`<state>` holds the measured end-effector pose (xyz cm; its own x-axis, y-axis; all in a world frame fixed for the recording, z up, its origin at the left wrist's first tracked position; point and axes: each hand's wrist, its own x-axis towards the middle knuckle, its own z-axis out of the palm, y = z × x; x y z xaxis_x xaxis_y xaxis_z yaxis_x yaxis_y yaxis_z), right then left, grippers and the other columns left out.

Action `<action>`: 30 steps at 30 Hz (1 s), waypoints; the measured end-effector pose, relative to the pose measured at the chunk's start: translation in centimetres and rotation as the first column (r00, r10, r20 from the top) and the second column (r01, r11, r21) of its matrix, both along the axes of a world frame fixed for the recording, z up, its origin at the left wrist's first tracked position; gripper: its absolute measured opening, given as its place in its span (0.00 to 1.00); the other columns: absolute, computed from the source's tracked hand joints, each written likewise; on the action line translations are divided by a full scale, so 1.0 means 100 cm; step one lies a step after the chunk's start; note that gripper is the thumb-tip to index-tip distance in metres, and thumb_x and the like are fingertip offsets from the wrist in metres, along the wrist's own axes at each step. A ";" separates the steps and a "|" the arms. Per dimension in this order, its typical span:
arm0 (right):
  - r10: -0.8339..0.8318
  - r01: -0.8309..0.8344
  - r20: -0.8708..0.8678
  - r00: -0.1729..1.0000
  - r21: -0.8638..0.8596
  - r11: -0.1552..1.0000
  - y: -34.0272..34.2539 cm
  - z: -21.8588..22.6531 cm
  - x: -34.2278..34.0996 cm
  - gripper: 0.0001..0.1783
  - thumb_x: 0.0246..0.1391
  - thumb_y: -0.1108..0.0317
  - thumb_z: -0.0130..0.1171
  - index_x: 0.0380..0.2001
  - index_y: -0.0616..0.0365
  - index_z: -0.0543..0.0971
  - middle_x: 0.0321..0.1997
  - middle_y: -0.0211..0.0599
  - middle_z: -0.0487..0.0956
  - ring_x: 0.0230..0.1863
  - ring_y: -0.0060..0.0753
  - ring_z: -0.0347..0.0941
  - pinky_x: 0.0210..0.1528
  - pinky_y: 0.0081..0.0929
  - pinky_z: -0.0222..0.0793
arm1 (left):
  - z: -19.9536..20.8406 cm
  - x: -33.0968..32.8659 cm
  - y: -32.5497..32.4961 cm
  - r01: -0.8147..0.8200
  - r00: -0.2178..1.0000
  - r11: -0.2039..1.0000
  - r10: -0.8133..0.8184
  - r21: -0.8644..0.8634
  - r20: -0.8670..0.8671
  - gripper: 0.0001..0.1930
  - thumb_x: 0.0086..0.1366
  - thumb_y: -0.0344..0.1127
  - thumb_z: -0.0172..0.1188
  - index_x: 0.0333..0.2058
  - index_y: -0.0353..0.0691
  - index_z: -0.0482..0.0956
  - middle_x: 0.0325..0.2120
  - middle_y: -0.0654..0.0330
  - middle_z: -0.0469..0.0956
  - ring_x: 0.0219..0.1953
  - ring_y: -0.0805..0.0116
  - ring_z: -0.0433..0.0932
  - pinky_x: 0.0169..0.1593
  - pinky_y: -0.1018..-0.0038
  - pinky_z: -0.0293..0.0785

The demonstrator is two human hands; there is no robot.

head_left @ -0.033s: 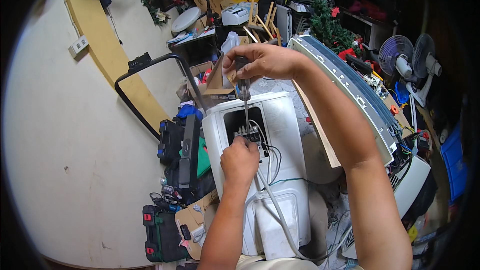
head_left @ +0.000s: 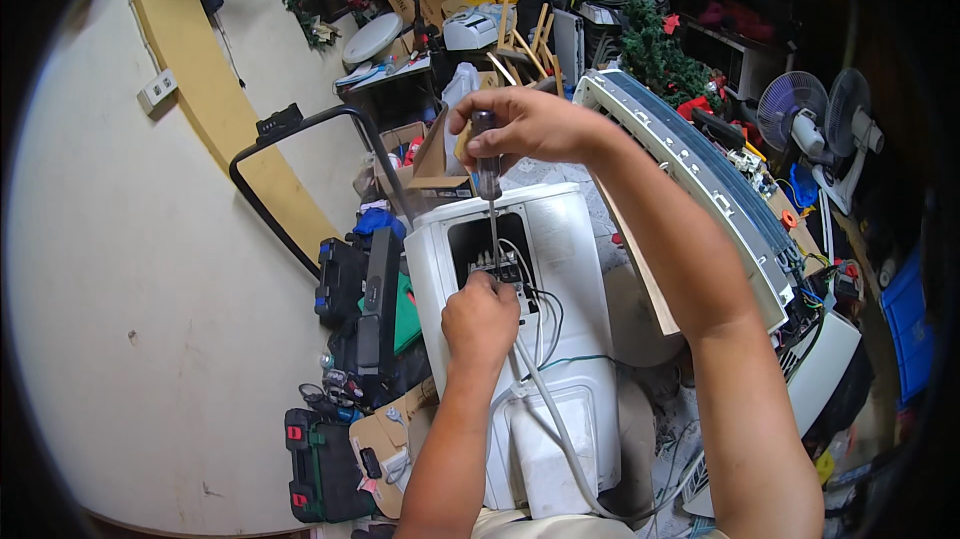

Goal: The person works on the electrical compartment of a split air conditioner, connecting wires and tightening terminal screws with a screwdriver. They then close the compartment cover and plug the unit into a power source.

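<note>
Screwdriver point(head_left: 488, 179) upright: right hand point(head_left: 530, 121) above, left hand point(head_left: 480, 324) below.
The right's fingers curl round its top; it points down at the terminals point(head_left: 511, 267) in the white unit point(head_left: 575, 279). The left's fingers bunch nearest the tip; I can't tell what they hold.

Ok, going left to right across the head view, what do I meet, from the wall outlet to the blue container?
Wall outlet → black tool case with red latches → screwdriver, held in the right hand → green Christmas tree → purple-bladed fan → blue plastic container.
</note>
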<state>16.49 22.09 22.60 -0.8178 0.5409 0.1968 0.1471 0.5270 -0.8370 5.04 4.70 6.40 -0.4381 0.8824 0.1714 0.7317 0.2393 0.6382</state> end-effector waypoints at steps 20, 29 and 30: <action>-0.079 0.062 -0.068 0.995 -0.221 0.973 0.000 0.008 0.006 0.28 0.63 0.57 0.71 0.62 0.54 0.77 0.46 0.45 0.85 0.53 0.40 0.84 0.53 0.41 0.80 | 0.000 -0.002 0.005 0.033 0.999 0.999 -0.033 0.014 -0.023 0.14 0.67 0.44 0.63 0.39 0.36 0.85 0.31 0.39 0.87 0.38 0.34 0.87 0.47 0.46 0.82; -0.230 0.181 0.095 0.969 0.362 0.914 0.003 -0.002 0.004 0.34 0.66 0.53 0.70 0.67 0.56 0.71 0.53 0.57 0.85 0.57 0.50 0.83 0.56 0.43 0.80 | -0.001 -0.001 0.004 0.036 0.999 0.999 -0.035 0.026 -0.035 0.14 0.67 0.43 0.62 0.39 0.37 0.85 0.31 0.39 0.87 0.37 0.35 0.87 0.47 0.46 0.82; -0.050 0.048 0.025 0.998 0.062 0.997 0.005 0.000 0.008 0.33 0.66 0.54 0.70 0.67 0.56 0.70 0.53 0.56 0.85 0.57 0.46 0.84 0.54 0.41 0.80 | -0.002 -0.001 0.004 0.040 0.999 0.999 -0.039 0.026 -0.026 0.14 0.67 0.43 0.62 0.39 0.37 0.85 0.31 0.39 0.87 0.37 0.35 0.87 0.46 0.46 0.82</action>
